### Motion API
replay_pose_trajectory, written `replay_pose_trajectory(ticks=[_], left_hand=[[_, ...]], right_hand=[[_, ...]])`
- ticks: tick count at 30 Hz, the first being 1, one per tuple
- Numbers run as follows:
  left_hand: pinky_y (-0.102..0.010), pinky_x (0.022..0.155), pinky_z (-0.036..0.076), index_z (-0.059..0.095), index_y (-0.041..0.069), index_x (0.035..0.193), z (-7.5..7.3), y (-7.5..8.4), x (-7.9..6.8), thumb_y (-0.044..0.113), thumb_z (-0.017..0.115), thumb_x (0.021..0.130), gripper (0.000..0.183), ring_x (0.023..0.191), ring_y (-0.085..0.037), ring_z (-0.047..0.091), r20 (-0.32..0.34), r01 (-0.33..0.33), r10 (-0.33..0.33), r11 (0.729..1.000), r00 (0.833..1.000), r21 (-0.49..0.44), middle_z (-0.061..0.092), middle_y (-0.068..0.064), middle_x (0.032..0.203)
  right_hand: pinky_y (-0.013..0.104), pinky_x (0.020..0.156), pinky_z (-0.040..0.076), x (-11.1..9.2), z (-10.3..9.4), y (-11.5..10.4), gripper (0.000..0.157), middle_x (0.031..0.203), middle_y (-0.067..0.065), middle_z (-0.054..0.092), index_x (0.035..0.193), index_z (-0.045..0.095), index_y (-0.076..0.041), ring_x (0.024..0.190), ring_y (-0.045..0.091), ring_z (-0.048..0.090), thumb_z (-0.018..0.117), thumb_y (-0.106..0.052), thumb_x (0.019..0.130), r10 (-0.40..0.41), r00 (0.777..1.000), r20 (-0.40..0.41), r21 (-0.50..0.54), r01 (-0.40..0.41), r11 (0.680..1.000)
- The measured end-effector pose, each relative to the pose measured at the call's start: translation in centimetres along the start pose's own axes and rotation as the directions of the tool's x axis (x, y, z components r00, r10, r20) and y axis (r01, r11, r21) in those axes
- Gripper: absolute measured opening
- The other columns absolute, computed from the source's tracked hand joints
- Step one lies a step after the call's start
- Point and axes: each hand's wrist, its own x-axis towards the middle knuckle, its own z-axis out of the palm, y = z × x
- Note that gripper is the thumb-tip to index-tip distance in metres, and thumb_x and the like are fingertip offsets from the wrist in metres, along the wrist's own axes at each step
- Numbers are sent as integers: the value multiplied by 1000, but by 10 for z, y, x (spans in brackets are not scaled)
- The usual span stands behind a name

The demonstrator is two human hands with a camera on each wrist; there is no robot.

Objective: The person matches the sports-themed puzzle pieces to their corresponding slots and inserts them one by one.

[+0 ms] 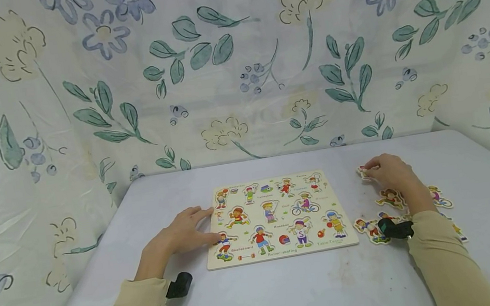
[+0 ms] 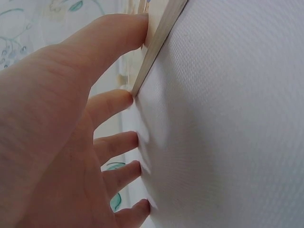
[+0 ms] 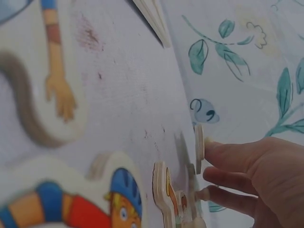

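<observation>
A flat wooden puzzle board (image 1: 282, 215) printed with children playing sports lies on the table. My left hand (image 1: 185, 232) is at its left side, fingers spread. In the left wrist view the thumb (image 2: 128, 31) of that hand rests on the board's rim (image 2: 159, 42), with the other fingertips at the table. Beyond the board's right side, my right hand (image 1: 391, 172) pinches a small wooden puzzle piece (image 1: 363, 173). The right wrist view shows this piece (image 3: 199, 148) edge-on, raised off the table between thumb and fingers; its picture is hidden there.
Several loose puzzle pieces lie under and around the right forearm, among them a runner (image 1: 390, 198), a skateboarder (image 1: 370, 229) and a cyclist (image 1: 440, 197). A white cloth covers the table (image 1: 293, 292). Behind it hangs a floral curtain (image 1: 265, 98).
</observation>
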Motion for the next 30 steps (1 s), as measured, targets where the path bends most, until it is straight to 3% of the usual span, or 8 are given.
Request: replay_pose_trajectory(ticks=[15, 30], left_hand=[[-70, 107, 31, 41, 9, 151, -1, 1, -1, 51, 72, 83, 85, 143, -48, 25, 1, 4, -4, 1000, 1000, -7, 28, -27, 156], [-70, 108, 31, 41, 11, 151, 0, 1, -1, 51, 72, 84, 84, 144, -47, 24, 0, 15, -15, 1000, 1000, -4, 28, -26, 157]], right_hand=[[67, 101, 36, 0, 0, -4, 37, 133, 29, 54, 127, 61, 4, 118, 46, 49, 55, -22, 100, 8, 1000, 0, 7, -8, 1000], [68, 100, 37, -4, -6, -10, 40, 136, 30, 53, 128, 61, 1, 125, 51, 44, 54, -27, 101, -50, 998, -32, -20, 49, 999]])
